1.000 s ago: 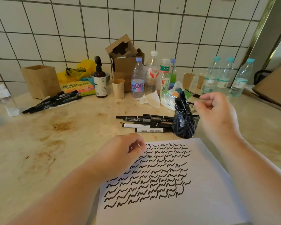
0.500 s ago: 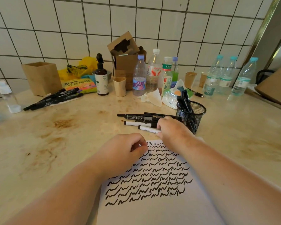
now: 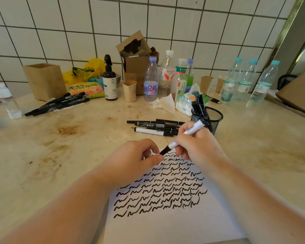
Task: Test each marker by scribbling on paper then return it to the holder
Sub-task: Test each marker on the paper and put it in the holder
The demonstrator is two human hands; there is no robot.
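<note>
The right hand (image 3: 195,147) has just lifted a white marker (image 3: 185,134) off the table (image 3: 60,147) and grips it over the paper (image 3: 165,226). The left hand (image 3: 139,159) pinches its cap end — uncapping comes next, probably.

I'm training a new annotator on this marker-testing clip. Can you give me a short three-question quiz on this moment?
1. True or false: the right hand holds a white marker.
2. The black cap end of that marker is touched by: A) the left hand B) the mesh holder C) nothing
3. What fills the upper part of the paper?

Key: 1 true; 2 A; 3 rows of black scribbles.
</note>
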